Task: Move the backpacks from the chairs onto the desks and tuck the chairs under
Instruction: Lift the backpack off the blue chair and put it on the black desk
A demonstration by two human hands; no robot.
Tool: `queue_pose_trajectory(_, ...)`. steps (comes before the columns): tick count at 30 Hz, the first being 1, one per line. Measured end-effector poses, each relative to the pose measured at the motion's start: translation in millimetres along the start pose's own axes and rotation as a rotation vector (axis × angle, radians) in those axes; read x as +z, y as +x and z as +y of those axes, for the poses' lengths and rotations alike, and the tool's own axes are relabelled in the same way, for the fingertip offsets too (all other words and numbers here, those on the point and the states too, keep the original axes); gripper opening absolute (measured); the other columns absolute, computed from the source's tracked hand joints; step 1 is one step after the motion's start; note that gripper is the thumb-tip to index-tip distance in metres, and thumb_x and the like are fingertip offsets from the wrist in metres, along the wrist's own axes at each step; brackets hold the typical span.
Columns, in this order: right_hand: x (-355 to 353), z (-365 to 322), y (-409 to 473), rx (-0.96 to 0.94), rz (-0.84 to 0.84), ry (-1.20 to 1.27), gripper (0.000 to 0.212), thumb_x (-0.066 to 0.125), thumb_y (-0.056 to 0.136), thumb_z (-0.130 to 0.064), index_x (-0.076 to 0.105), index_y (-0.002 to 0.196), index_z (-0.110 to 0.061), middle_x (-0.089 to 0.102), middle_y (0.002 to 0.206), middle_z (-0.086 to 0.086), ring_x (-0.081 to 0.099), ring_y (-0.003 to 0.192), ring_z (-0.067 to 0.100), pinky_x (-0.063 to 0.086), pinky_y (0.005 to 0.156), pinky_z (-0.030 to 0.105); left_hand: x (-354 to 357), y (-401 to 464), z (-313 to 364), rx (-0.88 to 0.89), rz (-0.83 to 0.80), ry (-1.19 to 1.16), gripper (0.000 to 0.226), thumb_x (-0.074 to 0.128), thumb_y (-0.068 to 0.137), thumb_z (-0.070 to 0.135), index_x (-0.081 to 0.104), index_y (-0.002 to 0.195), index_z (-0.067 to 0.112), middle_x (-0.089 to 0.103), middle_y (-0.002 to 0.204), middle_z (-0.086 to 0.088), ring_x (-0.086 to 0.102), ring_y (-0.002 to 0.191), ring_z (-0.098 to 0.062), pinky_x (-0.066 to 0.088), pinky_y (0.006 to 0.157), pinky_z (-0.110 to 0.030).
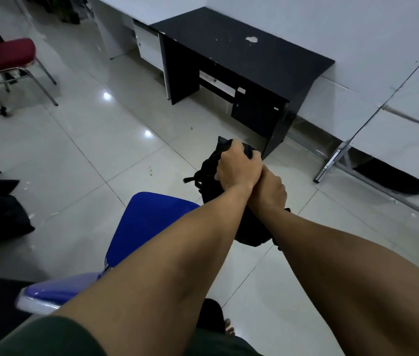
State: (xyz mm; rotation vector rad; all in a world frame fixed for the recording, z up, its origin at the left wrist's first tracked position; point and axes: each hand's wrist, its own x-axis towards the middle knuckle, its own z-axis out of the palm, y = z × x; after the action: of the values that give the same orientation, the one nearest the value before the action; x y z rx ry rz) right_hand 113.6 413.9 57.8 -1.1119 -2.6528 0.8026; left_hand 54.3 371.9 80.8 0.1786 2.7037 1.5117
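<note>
We've got both hands clenched on the black backpack [231, 209], left hand [236, 168] on top & farther fwd, right hand [267, 191] just behind. It hangs clear of the blue chair [149, 219]; the black counter [241, 55] lies straight ahead, well apart.

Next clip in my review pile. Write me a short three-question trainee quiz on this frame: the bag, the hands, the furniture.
1. True or false: the black backpack rests on the seat of the blue chair.
2. Which hands grip the backpack? A) the left hand only B) the right hand only C) both
3. Fill in: the top of the black desk carries no ____.

Key
1. False. The backpack hangs in the air, beside the blue chair and over the floor.
2. C. Both hands are closed on its top, the left overlapping the right.
3. Backpack. Only pale scuff marks show on the desk top.
</note>
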Motion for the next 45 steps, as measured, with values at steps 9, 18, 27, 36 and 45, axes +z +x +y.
queue_pose_trajectory(9, -13.8, 34.3, 89.6, 0.008, -0.004, -0.028, 0.017, 0.052, 0.09, -0.023, 0.059, 0.104, -0.03, 0.063, 0.083, 0.001, 0.055, 0.073, 0.026, 0.044, 0.067, 0.034, 48.7, 70.5, 9.3, 0.178, -0.119, 0.125, 0.034, 0.043, 0.093, 0.051, 0.057, 0.078, 0.023, 0.063, 0.073, 0.004, 0.06, 0.071, -0.019, 0.052, 0.071, -0.035)
queue_pose_trajectory(18, -16.6, 40.4, 189.0, -0.022, -0.105, -0.035, 0.021, 0.06, 0.089, -0.028, 0.065, 0.109, -0.032, 0.068, 0.095, 0.004, 0.064, 0.092, 0.034, 0.044, 0.072, 0.034, 85.3, 197.3, 5.3, 0.102, -0.414, 0.524, 0.045, 0.056, 0.085, 0.01, 0.042, 0.126, 0.019, 0.043, 0.129, -0.012, 0.042, 0.118, -0.03, 0.047, 0.093, -0.042)
queue_pose_trajectory(27, -48.7, 47.4, 284.5, -0.116, -0.051, -0.005, 0.02, 0.063, 0.091, -0.032, 0.066, 0.111, -0.034, 0.07, 0.095, 0.0, 0.063, 0.092, 0.03, 0.041, 0.069, 0.033, 136.3, 277.6, 30.8, 0.283, -0.517, 0.715, 0.09, 0.06, 0.089, 0.009, 0.004, 0.154, 0.037, 0.011, 0.156, -0.017, 0.04, 0.127, -0.038, 0.043, 0.097, -0.046)
queue_pose_trajectory(36, -88.9, 60.6, 409.1, -0.046, 0.094, 0.191, 0.024, 0.068, 0.085, -0.028, 0.065, 0.107, -0.038, 0.066, 0.09, -0.009, 0.062, 0.087, 0.022, 0.048, 0.073, 0.033, 199.8, 352.0, 69.7, 0.549, -0.304, 0.483, 0.02, 0.054, 0.095, 0.032, 0.046, 0.112, 0.024, 0.057, 0.105, -0.002, 0.053, 0.098, -0.03, 0.045, 0.081, -0.043)
queue_pose_trajectory(45, -146.4, 28.3, 535.7, 0.106, 0.359, 0.444, 0.024, 0.065, 0.09, -0.038, 0.054, 0.106, -0.024, 0.065, 0.094, -0.003, 0.062, 0.087, 0.023, 0.048, 0.077, 0.034, 255.3, 410.1, 189.0, 0.514, 0.08, 0.229, 0.023, 0.053, 0.094, 0.019, 0.048, 0.116, 0.02, 0.055, 0.108, 0.002, 0.052, 0.098, -0.021, 0.048, 0.068, -0.039)
